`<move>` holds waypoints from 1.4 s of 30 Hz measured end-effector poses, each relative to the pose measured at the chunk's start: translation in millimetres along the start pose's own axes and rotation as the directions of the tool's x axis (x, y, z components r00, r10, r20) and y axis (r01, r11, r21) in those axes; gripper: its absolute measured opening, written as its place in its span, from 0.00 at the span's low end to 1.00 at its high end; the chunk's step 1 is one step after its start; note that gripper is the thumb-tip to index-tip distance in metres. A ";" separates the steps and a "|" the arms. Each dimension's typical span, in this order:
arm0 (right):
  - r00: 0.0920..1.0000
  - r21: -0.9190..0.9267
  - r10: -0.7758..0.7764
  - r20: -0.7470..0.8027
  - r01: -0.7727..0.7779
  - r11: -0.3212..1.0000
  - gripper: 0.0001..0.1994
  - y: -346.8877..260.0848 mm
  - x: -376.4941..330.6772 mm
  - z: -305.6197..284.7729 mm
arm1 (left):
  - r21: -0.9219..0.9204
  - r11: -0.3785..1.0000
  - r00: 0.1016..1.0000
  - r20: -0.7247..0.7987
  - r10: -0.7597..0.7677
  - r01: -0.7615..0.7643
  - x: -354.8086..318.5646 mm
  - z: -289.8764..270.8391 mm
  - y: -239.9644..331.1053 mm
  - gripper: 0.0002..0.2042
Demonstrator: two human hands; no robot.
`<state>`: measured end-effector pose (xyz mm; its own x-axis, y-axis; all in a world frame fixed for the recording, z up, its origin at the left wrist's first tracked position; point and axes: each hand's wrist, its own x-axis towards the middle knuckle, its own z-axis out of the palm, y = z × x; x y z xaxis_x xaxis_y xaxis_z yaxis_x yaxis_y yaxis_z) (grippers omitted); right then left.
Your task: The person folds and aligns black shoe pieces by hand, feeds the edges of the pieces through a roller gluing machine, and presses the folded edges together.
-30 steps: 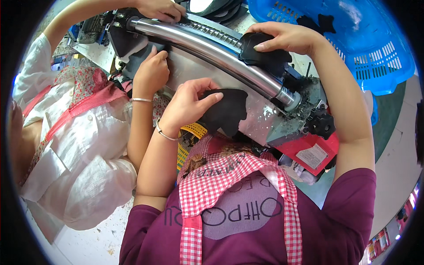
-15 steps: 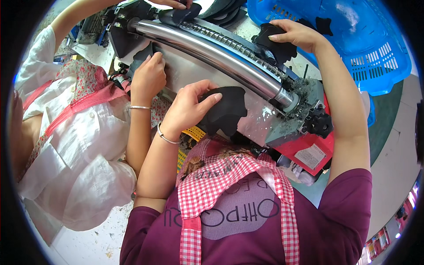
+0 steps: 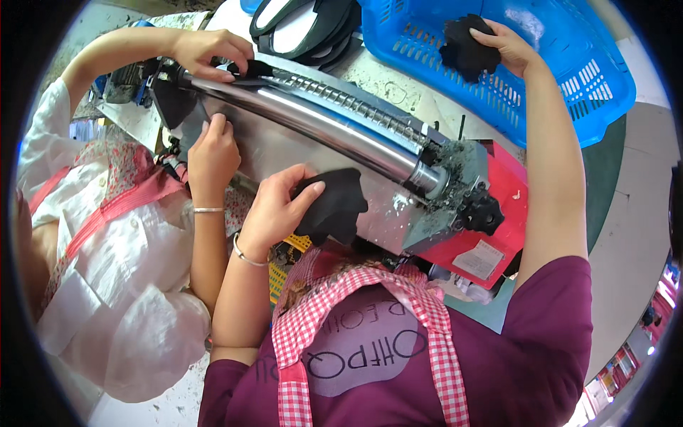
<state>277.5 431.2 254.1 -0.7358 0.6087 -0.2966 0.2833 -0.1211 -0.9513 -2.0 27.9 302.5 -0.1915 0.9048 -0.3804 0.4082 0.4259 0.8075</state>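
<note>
My left hand pinches a stack of black cut sheet pieces between thumb and fingers, in front of the machine's steel plate. Their edges are notched and curved; the exact material cannot be made out. Over the blue basket, my right hand grips a black scalloped piece, perhaps more than one layer. Between my hands lies the machine's shiny metal roller, with a ribbed bar along its far side.
At the left a co-worker has one hand on a black piece by the roller and the other near the plate. Black curved pieces lie behind the machine. A black knob and dark shavings are at its right end.
My right hand has gone from behind the roller out over the basket, carrying the black piece. The view has shifted a little. The co-worker's far hand has come down to the roller.
</note>
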 end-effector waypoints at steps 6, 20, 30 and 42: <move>0.930 -0.099 0.279 -0.238 -0.309 0.946 0.32 58.3 46.4 -45.1 | -0.012 0.999 0.999 0.001 -0.039 0.039 -4.1 1.7 6.0 0.07; 0.911 -0.314 -0.086 0.403 0.226 0.922 0.11 -15.1 16.0 142.2 | 0.310 0.951 0.997 -0.064 0.034 -0.013 9.5 4.3 23.6 0.13; 0.896 -0.664 -0.062 0.439 0.370 0.650 0.14 -29.6 -14.2 186.9 | -0.058 0.995 0.996 -0.057 0.075 -0.078 3.0 6.5 -7.8 0.10; 0.861 -0.517 0.208 0.464 0.073 0.853 0.25 -51.0 -24.8 195.2 | 0.150 0.982 0.982 -0.134 0.136 -0.116 18.6 6.1 4.0 0.12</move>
<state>161.2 269.3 293.6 -0.8602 0.1354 -0.4917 0.5060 0.3464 -0.7899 1.5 46.5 295.9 -0.2521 0.9462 -0.2030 0.5568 0.3134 0.7692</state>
